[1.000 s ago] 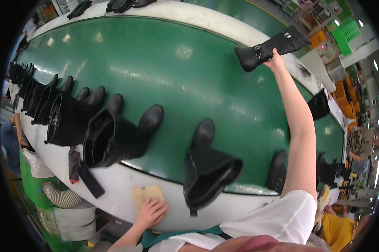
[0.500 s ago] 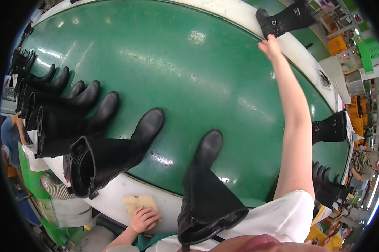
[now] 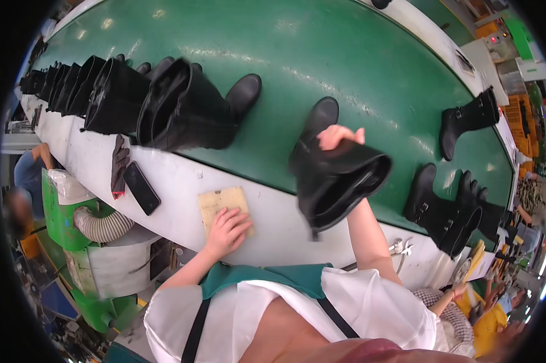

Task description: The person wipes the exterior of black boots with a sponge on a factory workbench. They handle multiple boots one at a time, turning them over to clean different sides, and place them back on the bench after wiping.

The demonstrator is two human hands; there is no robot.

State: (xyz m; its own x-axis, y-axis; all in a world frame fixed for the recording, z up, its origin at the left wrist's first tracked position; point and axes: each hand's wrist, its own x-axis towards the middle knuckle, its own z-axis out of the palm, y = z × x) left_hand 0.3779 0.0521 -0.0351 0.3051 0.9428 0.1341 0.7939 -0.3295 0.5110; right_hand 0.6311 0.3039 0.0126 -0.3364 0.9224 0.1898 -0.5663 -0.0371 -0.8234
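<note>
Left hand (image 3: 227,232): palm down, fingers extended, gripping nothing, resting on tan pad (image 3: 223,198), white table (image 3: 176,206). Right hand (image 3: 340,138): arm extended forward, fingers curled, grasping shaft of black boot (image 3: 314,181), toe over green surface (image 3: 273,60).

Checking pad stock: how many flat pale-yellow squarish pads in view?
1: the flat pale-yellow squarish pad, on the white table ledge, partly covered by the left hand. Others could be hidden behind the tall black boots.
</note>
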